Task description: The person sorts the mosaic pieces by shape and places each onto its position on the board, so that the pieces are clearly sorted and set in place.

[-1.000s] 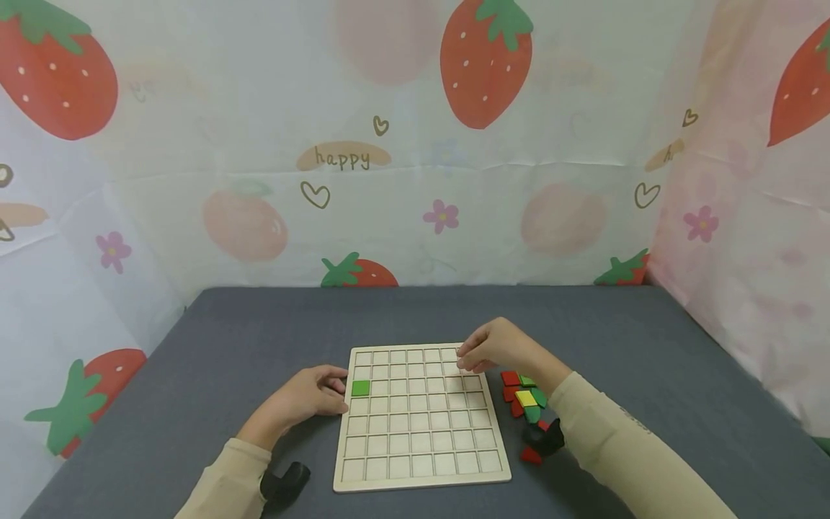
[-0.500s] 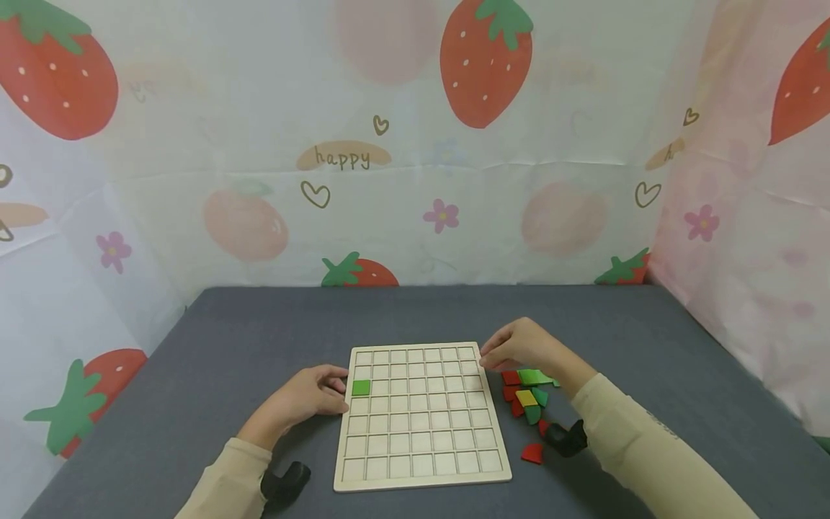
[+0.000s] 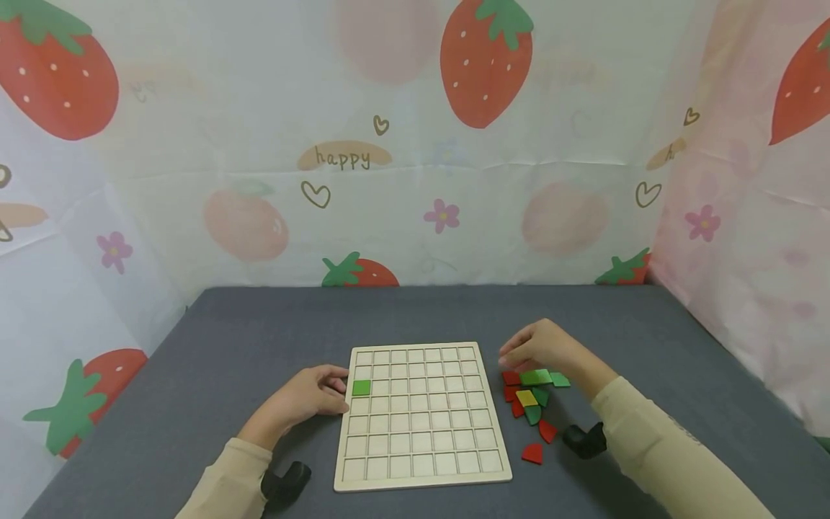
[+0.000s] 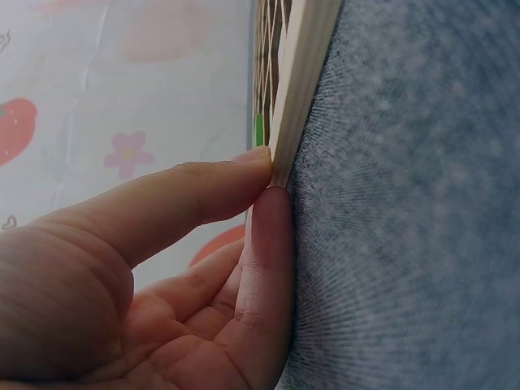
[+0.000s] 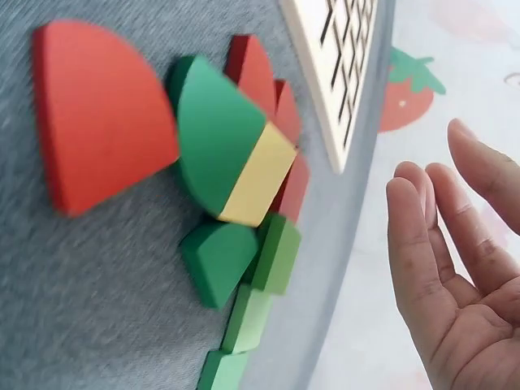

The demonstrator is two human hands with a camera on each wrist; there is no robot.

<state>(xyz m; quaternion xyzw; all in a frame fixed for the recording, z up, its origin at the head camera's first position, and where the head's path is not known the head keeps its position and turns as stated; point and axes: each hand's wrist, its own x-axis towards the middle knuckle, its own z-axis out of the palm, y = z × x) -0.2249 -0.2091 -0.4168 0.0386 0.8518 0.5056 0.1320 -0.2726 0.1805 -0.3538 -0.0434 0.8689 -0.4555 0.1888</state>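
Note:
A pale wooden grid board [image 3: 424,432] lies on the dark cloth, with one green square tile [image 3: 361,388] in a cell near its left edge. My left hand [image 3: 315,393] is at that left edge. In the left wrist view its thumb [image 4: 219,183] and a finger pinch the side of the board. My right hand [image 3: 541,346] hovers past the board's far right corner, over the back of a heap of pieces. Nothing sits between its loosely bent fingers [image 5: 406,215]. Below it lie green squares [image 3: 535,377], a yellow square [image 3: 527,398] and red and green quarter-round pieces [image 5: 101,122].
Two red quarter-round pieces, one of them nearer the front [image 3: 532,453], lie apart from the heap. Black wrist straps [image 3: 586,440] show under both sleeves. A strawberry-print curtain [image 3: 415,144] stands behind the table and along both sides.
My right hand has moved right, off the board's far right corner toward the heap, uncovering more green and red pieces. My left hand and the board have stayed in place.

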